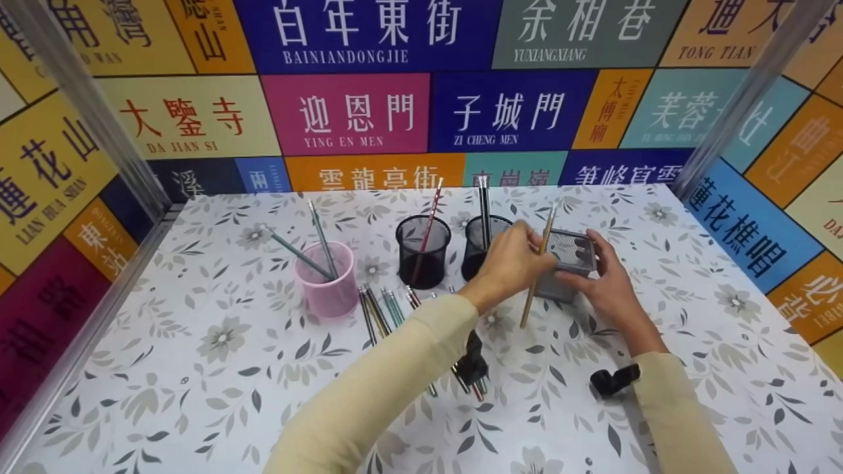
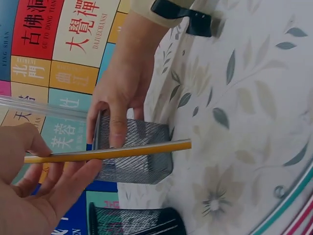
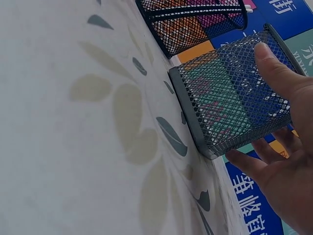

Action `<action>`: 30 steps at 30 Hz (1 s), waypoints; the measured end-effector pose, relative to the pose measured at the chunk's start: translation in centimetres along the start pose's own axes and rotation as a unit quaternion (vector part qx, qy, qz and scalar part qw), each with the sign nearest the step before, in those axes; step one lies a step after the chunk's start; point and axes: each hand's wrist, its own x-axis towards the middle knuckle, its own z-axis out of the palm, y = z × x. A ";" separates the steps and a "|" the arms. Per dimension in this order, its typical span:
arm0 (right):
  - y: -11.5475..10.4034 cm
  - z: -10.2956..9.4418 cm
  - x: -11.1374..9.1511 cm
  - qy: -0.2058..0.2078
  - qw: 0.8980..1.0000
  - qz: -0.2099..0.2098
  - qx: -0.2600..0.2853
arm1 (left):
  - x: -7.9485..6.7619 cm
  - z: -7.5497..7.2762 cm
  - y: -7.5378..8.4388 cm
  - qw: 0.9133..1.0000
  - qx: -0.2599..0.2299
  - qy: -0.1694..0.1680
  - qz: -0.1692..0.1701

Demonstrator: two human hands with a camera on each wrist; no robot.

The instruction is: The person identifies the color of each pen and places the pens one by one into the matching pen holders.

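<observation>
Between thumb and fingers, my left hand (image 1: 516, 260) pinches a yellow-gold pencil (image 1: 529, 304); it stands nearly upright, in front of a grey square mesh pencil holder (image 1: 571, 253). My right hand (image 1: 609, 280) grips that holder by its sides, thumb on one face and fingers on another. In the left wrist view the pencil (image 2: 142, 151) crosses in front of the holder (image 2: 142, 169), outside it. Seen from the right wrist, the holder (image 3: 230, 93) is tilted beside the table, with the thumb on its mesh. The pencil does not show there.
A pink cup (image 1: 326, 289) holds two green pencils. One black mesh cup (image 1: 421, 263) has a red patterned pencil; another black mesh cup (image 1: 471, 253), partly behind my left hand, has dark pencils. Several loose pencils (image 1: 379, 313) lie on the table, partly under my left forearm.
</observation>
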 end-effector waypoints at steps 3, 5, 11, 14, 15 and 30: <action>0.2 0.1 0.0 0.002 1.000 -0.004 0.006 | 0.7 -0.5 1.0 0.999 -0.020 0.010 0.023; 0.2 0.1 0.0 0.004 1.000 -0.008 0.015 | 1.1 -0.8 1.5 0.998 -0.031 0.025 0.038; 0.5 0.3 0.0 0.009 0.999 -0.019 0.034 | 2.2 -1.0 2.3 0.992 -0.068 0.084 0.063; 0.6 0.3 0.0 0.012 0.999 -0.022 0.031 | 2.3 -0.7 2.4 0.986 -0.096 0.118 0.065; 0.6 0.3 0.1 0.014 0.999 -0.023 0.030 | 2.4 -0.6 2.5 0.984 -0.103 0.130 0.067; 0.5 0.5 -0.2 0.010 0.999 -0.018 0.034 | 3.7 2.1 0.3 0.961 -0.105 0.220 0.133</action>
